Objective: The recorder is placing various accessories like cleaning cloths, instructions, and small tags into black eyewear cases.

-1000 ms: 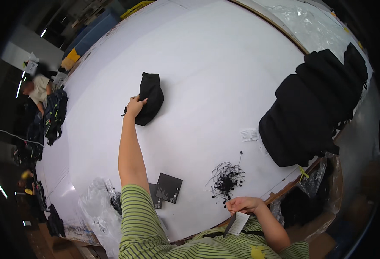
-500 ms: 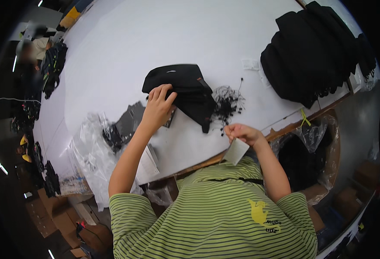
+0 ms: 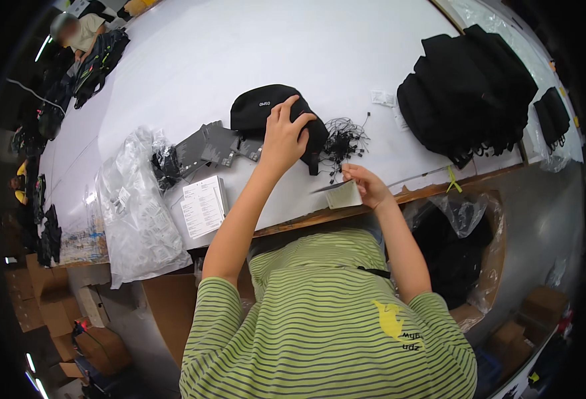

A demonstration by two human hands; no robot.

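Note:
A black fabric pouch (image 3: 256,110) with a small pale print lies on the white table (image 3: 193,73) in front of me. My left hand (image 3: 284,136) reaches over it from the near side, fingers curled on its top and right part. Near the table's front edge, my right hand (image 3: 369,187) pinches a pale card (image 3: 343,196) with a thin dark card edge beside it, like a hang tag. A heap of black tag strings (image 3: 343,143) with small fasteners lies between the pouch and my right hand. My left hand partly hides the pouch.
Dark printed cards (image 3: 200,147) are fanned out left of the pouch. Nearer stand a stack of white printed labels (image 3: 204,207) and a clear plastic bag (image 3: 137,213). Black pouches are piled (image 3: 466,100) at right, above an open carton (image 3: 496,259). A person (image 3: 83,33) works far left.
My left hand has moved right across the pouch, which now shows its front print differently. My right hand's card has tilted and a dark edge shows. The whole view has shifted.

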